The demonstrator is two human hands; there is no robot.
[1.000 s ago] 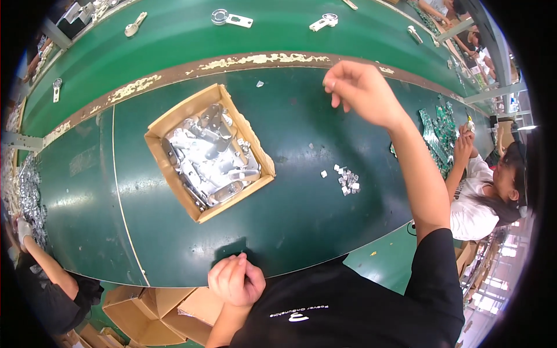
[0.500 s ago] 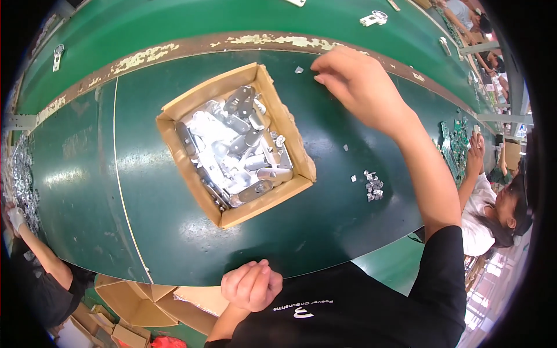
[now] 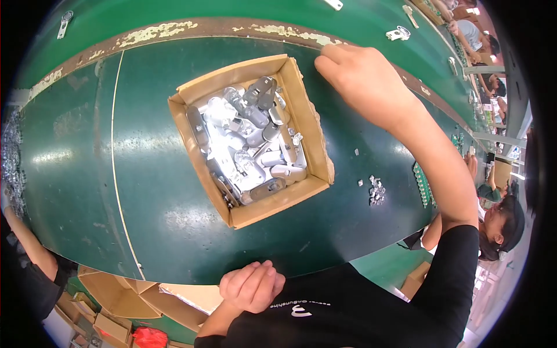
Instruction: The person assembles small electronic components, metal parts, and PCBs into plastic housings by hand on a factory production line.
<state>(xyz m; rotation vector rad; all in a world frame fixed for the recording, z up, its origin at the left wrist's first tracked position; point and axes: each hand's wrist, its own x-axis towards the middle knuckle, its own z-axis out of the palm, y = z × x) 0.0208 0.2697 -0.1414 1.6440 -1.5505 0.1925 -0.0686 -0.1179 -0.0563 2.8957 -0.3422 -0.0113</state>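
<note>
My right hand (image 3: 364, 78) reaches to the far side of the green tabletop (image 3: 168, 191), beyond the carton's right corner. Its fingers are bent and pressed together; what they hold, if anything, is hidden. By the near table edge, my left hand (image 3: 251, 285) is curled into a fist, its palm out of sight. Between my hands stands an open cardboard box (image 3: 278, 211) filled with shiny metal and grey elongated parts (image 3: 255, 127). Right of the box lies a small heap of tiny silvery pieces (image 3: 377, 191), with a single metal bit (image 3: 356, 152) apart from it.
Behind a worn ledge (image 3: 156, 35), a lighter green surface carries white parts with round loops (image 3: 398, 33). Green strips (image 3: 423, 184) lie at the right, near a co-worker (image 3: 500, 223). Another person's arm (image 3: 32, 243) is at the left. Cardboard cartons (image 3: 116, 293) stand below the table.
My right hand has come over the small piece seen lying at the far side, which is now out of sight. The whole view has shifted slightly. My left fist stays by the edge.
</note>
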